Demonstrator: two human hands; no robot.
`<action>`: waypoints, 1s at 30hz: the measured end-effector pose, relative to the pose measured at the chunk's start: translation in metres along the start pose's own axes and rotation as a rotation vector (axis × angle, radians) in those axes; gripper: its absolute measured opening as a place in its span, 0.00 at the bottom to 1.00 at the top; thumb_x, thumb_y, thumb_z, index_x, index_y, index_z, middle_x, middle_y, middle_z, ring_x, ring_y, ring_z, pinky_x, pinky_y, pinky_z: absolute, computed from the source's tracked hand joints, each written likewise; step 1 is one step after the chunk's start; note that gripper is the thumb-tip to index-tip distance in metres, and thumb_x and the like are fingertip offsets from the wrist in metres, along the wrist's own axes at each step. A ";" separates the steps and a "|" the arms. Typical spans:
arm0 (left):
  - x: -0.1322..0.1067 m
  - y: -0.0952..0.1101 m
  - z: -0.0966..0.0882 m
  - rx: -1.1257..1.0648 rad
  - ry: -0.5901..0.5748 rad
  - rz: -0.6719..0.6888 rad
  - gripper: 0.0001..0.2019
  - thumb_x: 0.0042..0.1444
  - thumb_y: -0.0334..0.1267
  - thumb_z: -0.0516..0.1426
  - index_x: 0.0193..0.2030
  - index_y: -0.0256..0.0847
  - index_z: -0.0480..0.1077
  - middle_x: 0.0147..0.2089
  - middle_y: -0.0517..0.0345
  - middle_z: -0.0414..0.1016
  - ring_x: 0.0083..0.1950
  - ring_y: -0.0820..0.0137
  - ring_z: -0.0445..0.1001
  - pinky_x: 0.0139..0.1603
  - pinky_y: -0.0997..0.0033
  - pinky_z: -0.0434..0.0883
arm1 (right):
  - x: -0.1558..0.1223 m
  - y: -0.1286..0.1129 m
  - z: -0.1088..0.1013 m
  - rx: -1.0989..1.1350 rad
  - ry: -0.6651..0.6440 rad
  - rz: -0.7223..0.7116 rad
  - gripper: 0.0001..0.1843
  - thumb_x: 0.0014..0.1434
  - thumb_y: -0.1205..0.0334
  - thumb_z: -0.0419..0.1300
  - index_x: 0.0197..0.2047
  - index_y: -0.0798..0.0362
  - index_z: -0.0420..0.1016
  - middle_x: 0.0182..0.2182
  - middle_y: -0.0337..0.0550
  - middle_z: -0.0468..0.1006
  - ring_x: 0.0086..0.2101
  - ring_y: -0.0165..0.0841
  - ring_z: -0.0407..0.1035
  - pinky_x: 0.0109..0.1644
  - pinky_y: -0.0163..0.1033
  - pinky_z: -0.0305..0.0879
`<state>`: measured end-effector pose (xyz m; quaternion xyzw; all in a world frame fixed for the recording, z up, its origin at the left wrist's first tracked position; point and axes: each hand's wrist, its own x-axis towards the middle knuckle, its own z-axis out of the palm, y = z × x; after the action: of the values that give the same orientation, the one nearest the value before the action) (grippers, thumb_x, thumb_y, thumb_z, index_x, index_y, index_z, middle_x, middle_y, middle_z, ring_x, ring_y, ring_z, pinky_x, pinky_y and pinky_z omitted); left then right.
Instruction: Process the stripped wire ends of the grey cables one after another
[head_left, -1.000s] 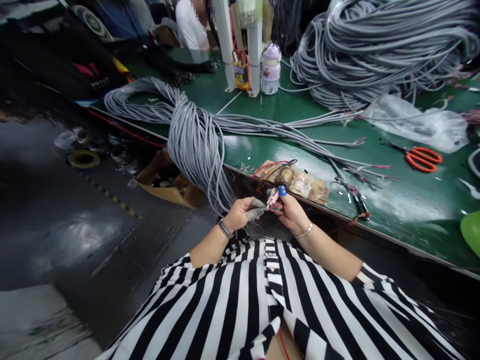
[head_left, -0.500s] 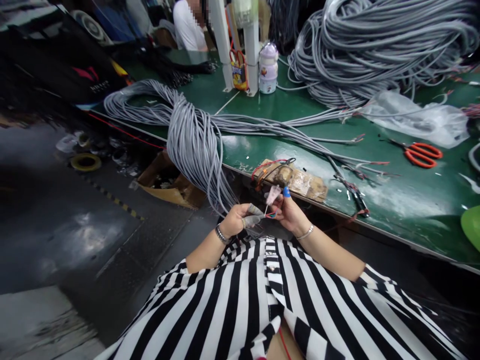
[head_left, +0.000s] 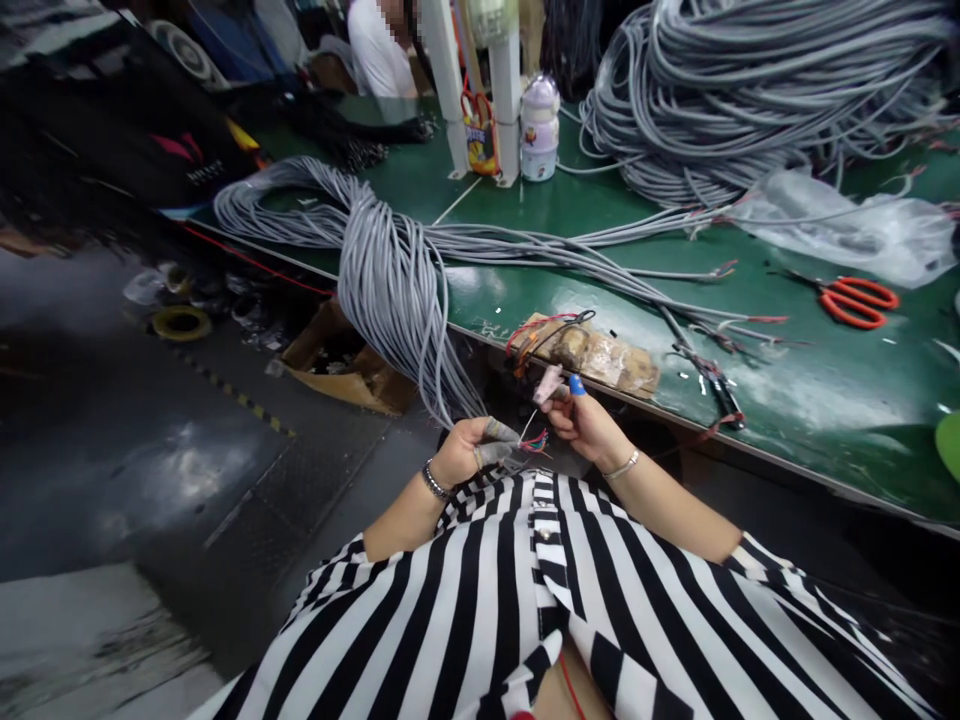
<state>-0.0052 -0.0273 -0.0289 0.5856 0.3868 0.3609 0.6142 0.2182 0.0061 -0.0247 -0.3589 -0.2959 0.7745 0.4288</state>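
Note:
My left hand (head_left: 469,450), with grey coverings on its fingertips, is closed around the end of a grey cable. A fan of thin coloured wires (head_left: 534,440) sticks out past these fingers. To the right and slightly higher, my right hand (head_left: 585,418) is closed in a pinch, a blue covering (head_left: 576,385) on one fingertip. At its front is a pale pink wrapped piece (head_left: 549,384), possibly a covered finger. A thin white strand (head_left: 528,424) runs from the cable end up to the right hand; its upper end is hidden.
Grey cable bundles (head_left: 390,270) drape over the green table's edge, and a large coil (head_left: 750,90) lies behind. A taped wooden block (head_left: 600,358), orange-handled scissors (head_left: 856,302), a plastic bag (head_left: 847,230) and a bottle (head_left: 540,130) are on the table. A cardboard box (head_left: 345,375) stands below.
My right hand has moved slightly right, away from the left hand. The coloured wires now show fanned out between the hands, with the white strand apart from them. The view has shifted slightly.

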 end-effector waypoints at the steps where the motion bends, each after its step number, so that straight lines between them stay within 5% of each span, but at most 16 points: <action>1: 0.002 -0.001 0.000 0.055 -0.011 0.005 0.19 0.50 0.50 0.66 0.37 0.32 0.77 0.27 0.54 0.78 0.26 0.73 0.73 0.30 0.76 0.72 | 0.000 0.000 0.000 -0.024 0.010 -0.016 0.36 0.46 0.27 0.60 0.31 0.57 0.73 0.22 0.36 0.67 0.17 0.18 0.40 0.18 0.29 0.29; 4: 0.010 -0.004 -0.004 0.339 -0.085 0.017 0.15 0.54 0.46 0.63 0.39 0.34 0.77 0.35 0.51 0.81 0.35 0.69 0.77 0.39 0.72 0.74 | -0.004 0.000 -0.004 -0.123 0.100 -0.104 0.34 0.50 0.28 0.58 0.27 0.56 0.72 0.15 0.32 0.58 0.16 0.20 0.39 0.18 0.30 0.32; 7: 0.019 -0.001 -0.014 0.612 -0.132 0.070 0.11 0.55 0.41 0.62 0.42 0.38 0.78 0.42 0.51 0.81 0.43 0.66 0.78 0.49 0.68 0.74 | -0.012 -0.006 -0.014 -0.303 0.267 -0.324 0.28 0.53 0.34 0.60 0.26 0.55 0.71 0.16 0.35 0.63 0.16 0.22 0.46 0.18 0.30 0.40; 13: 0.068 0.040 -0.036 0.560 0.034 0.175 0.16 0.57 0.44 0.60 0.46 0.36 0.76 0.44 0.50 0.81 0.44 0.66 0.79 0.50 0.66 0.75 | -0.027 -0.046 -0.038 -0.849 0.451 -0.917 0.16 0.61 0.50 0.58 0.30 0.53 0.77 0.26 0.42 0.75 0.29 0.34 0.69 0.35 0.39 0.65; 19: 0.181 0.084 -0.052 0.985 0.153 0.305 0.15 0.58 0.39 0.57 0.50 0.37 0.75 0.51 0.49 0.78 0.53 0.62 0.75 0.58 0.61 0.70 | -0.019 -0.065 -0.043 -1.064 0.423 -0.970 0.11 0.63 0.57 0.57 0.38 0.52 0.79 0.35 0.46 0.81 0.37 0.38 0.74 0.43 0.44 0.69; 23: 0.250 0.102 -0.054 1.424 0.157 0.198 0.22 0.60 0.37 0.53 0.61 0.36 0.66 0.65 0.46 0.65 0.64 0.60 0.65 0.66 0.61 0.62 | -0.019 -0.063 -0.042 -1.076 0.419 -1.001 0.11 0.63 0.58 0.57 0.42 0.51 0.79 0.38 0.47 0.81 0.39 0.39 0.75 0.45 0.45 0.69; 26: 0.278 0.109 -0.051 1.616 0.150 0.081 0.26 0.61 0.39 0.52 0.65 0.35 0.60 0.66 0.41 0.64 0.64 0.56 0.66 0.62 0.58 0.62 | -0.020 -0.063 -0.043 -1.088 0.423 -1.013 0.10 0.63 0.58 0.57 0.40 0.52 0.79 0.35 0.47 0.81 0.36 0.38 0.75 0.41 0.42 0.70; 30: 0.284 0.113 -0.055 1.674 0.082 0.038 0.22 0.57 0.42 0.55 0.55 0.31 0.69 0.52 0.37 0.75 0.54 0.52 0.73 0.57 0.54 0.63 | -0.020 -0.063 -0.043 -1.122 0.423 -1.017 0.10 0.64 0.58 0.57 0.36 0.52 0.78 0.32 0.45 0.81 0.34 0.37 0.75 0.38 0.40 0.70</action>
<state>0.0718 0.2573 0.0686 0.8411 0.5389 -0.0140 -0.0439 0.2895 0.0237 0.0051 -0.4823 -0.6826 0.1332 0.5326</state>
